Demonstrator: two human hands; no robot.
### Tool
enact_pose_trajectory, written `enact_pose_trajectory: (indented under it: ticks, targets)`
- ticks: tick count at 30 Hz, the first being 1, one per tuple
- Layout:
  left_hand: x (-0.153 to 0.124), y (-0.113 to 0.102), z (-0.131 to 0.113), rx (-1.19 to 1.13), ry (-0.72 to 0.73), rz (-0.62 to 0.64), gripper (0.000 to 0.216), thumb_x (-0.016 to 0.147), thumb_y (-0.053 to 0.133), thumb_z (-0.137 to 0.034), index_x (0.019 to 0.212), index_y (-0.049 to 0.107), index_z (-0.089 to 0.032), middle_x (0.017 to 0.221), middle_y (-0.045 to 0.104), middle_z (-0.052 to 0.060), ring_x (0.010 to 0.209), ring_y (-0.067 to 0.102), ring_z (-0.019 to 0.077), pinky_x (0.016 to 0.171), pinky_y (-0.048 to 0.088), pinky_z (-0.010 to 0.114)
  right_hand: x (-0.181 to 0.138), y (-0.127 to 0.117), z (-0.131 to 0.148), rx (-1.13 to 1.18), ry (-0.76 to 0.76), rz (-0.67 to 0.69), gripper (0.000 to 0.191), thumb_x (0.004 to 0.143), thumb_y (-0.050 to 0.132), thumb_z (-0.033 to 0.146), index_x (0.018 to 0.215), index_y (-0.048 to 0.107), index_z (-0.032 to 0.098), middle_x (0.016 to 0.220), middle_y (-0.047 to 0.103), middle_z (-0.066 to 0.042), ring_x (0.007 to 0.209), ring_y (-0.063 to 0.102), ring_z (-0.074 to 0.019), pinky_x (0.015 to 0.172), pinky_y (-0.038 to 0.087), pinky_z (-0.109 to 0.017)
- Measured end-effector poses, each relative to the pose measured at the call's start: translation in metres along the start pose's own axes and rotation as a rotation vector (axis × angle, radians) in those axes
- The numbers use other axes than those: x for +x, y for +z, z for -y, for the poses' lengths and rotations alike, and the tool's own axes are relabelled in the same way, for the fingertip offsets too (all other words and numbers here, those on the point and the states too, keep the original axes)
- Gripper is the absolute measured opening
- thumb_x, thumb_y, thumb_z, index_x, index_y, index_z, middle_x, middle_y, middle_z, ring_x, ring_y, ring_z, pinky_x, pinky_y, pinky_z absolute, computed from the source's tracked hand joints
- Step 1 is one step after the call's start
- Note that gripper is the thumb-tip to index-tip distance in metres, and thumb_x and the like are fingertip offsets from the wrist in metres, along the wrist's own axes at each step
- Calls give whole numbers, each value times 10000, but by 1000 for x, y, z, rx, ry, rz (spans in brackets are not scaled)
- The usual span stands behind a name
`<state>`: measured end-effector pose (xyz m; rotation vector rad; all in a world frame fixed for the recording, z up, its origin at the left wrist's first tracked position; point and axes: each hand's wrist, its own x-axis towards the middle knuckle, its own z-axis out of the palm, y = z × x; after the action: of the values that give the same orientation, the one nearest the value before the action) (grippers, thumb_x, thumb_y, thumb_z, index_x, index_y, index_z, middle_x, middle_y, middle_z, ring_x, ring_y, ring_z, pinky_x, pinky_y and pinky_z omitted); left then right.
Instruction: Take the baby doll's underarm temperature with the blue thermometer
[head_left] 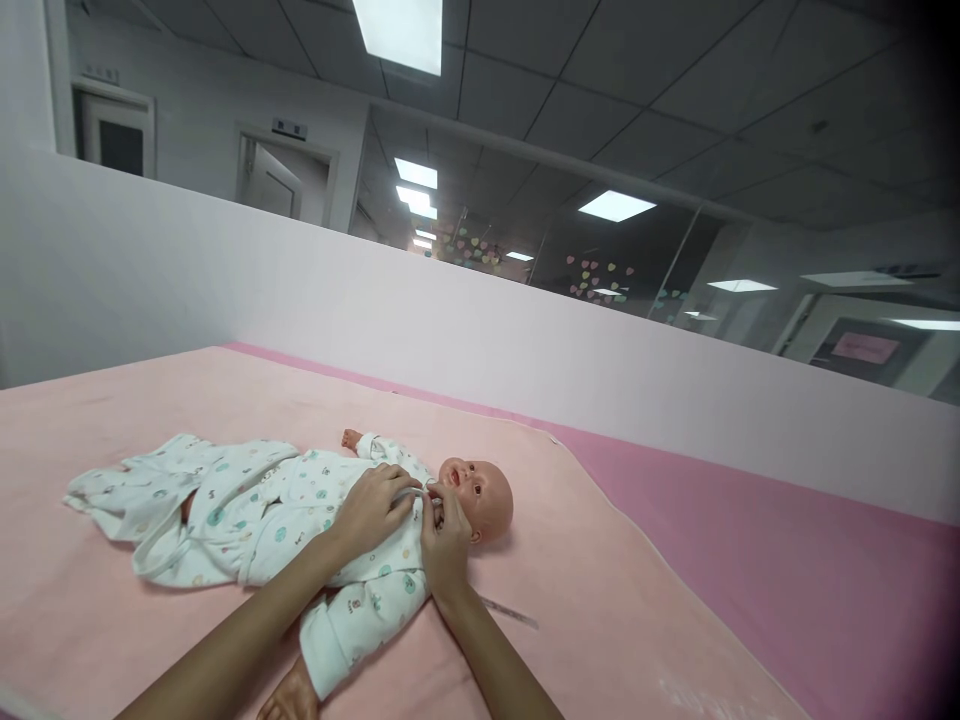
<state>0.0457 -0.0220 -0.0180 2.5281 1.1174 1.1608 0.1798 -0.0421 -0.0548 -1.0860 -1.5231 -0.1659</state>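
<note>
Doll [315,480] lies lengthwise, its head [491,500] toward mat's [637,620] right edge; my left hand [373,508] and right hand [445,545] pinch its white band [407,492].

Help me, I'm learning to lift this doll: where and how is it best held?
Perhaps come from the near side, supporting the rounded head and the clothed trunk from underneath, since the doll lies face-up, stretched sideways across the view.

The doll [292,535] lay on the mat [615,620], head [493,500] rightward, legs leftward, one arm before its body and the other behind. The left hand [373,510] was on its chest; the right hand [448,545], just right of that, was by its neck. A strip [514,613] lay before the head, right of the right wrist. The wall [450,330] stood behind the mat, a door [274,188] beyond at left.
</note>
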Motion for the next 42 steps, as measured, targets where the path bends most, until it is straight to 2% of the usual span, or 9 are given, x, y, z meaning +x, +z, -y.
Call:
enact_pose_trajectory:
  ticks: [8, 18, 26, 31, 38, 42]
  targets:
    - [-2, 0, -4, 58, 29, -35, 248, 826, 380, -190, 909, 611, -222, 900, 583, 31, 859, 520, 186, 773, 399, 326, -1, 0, 0, -4, 22, -12, 162, 853, 446, 252, 901, 584, 184, 830, 654, -36, 720, 608, -138, 650, 480, -240]
    - [-1, 2, -2, 74, 18, -15, 228, 835, 366, -201, 873, 590, -211, 877, 585, 31, 847, 515, 188, 765, 390, 330, 1, 0, 2, -8, 31, -19, 184, 860, 430, 278, 901, 579, 177, 827, 658, -53, 700, 613, -147, 630, 484, -251]
    - [0, -2, -3, -2, -33, 20, 226, 834, 365, -205, 847, 591, -207, 890, 587, 30, 856, 510, 192, 757, 391, 333, 1, 0, 1, -14, 56, -5, 204, 861, 426, 300, 920, 578, 177, 774, 653, -47, 624, 592, -143, 550, 463, -246]
    - [2, -4, -2, -78, -45, 41, 234, 834, 369, -207, 839, 603, -210, 898, 565, 30, 880, 504, 190, 791, 395, 339, 1, 0, 2, 15, 80, 7, 167, 859, 434, 293, 859, 557, 180, 725, 630, -34, 572, 560, -130, 526, 445, -238]
    - [1, -5, 7, -185, 6, 56, 186, 837, 399, -224, 858, 582, -200, 1012, 502, 45, 934, 499, 185, 834, 408, 332, 0, 0, 6, 103, 149, -26, 115, 835, 477, 282, 776, 497, 185, 614, 557, 18, 467, 494, -92, 467, 406, -203]
    - [1, -5, 7, -213, 24, 40, 202, 832, 414, -216, 973, 559, -208, 1000, 507, 49, 905, 506, 185, 809, 422, 329, 1, 0, 6, 105, 154, -17, 119, 837, 476, 281, 773, 498, 183, 636, 564, 13, 475, 490, -87, 475, 403, -201]
